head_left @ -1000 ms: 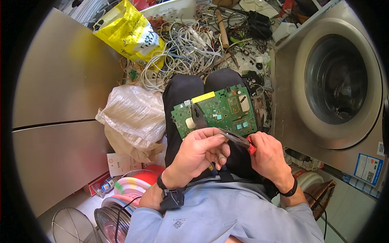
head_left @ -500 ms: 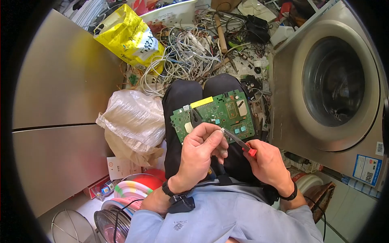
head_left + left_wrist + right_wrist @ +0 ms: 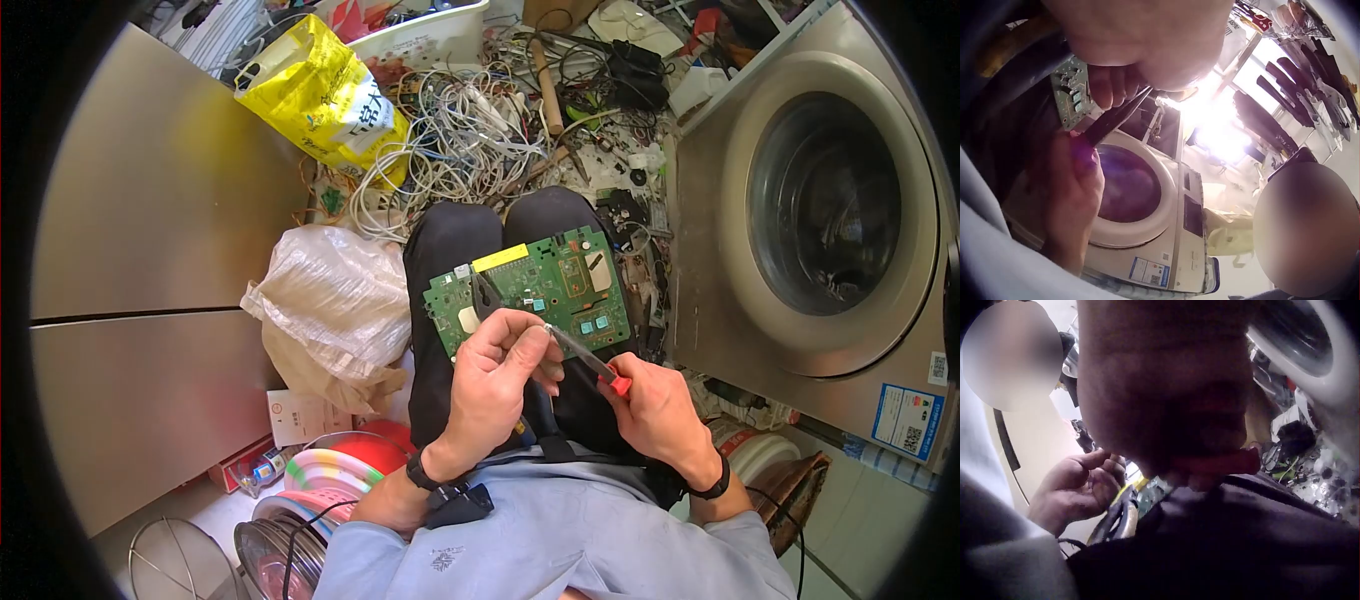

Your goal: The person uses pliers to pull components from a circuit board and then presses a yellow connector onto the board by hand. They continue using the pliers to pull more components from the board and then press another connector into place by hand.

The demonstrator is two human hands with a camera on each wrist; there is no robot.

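My right hand (image 3: 660, 405) grips red-handled pliers (image 3: 590, 357), whose dark jaws point up and left. At my left hand's (image 3: 500, 370) thumb and index fingertips is a small pale piece (image 3: 548, 328), pinched there with the plier tips right at it; its kind is too small to make out. Behind the hands a green circuit board (image 3: 555, 270) lies across the thighs. A dark, pointed tool (image 3: 484, 293) overlaps the board's left part, its lower portion hidden behind my left hand. In the left wrist view the pliers' jaws (image 3: 1116, 117) reach toward the left fingertips.
White cables (image 3: 470, 140) lie tangled on the littered floor ahead, beside a yellow bag (image 3: 335, 95). A washing machine (image 3: 720, 250) stands on the right, a steel-coloured cabinet (image 3: 160, 200) on the left. A crumpled pale sack (image 3: 330, 300) and stacked plastic basins (image 3: 325, 470) are to my left.
My right hand has moved slightly down, and the pliers now slant more steeply, tips at the left fingertips. The left hand has shifted a little right. The board appears slightly lower in view.
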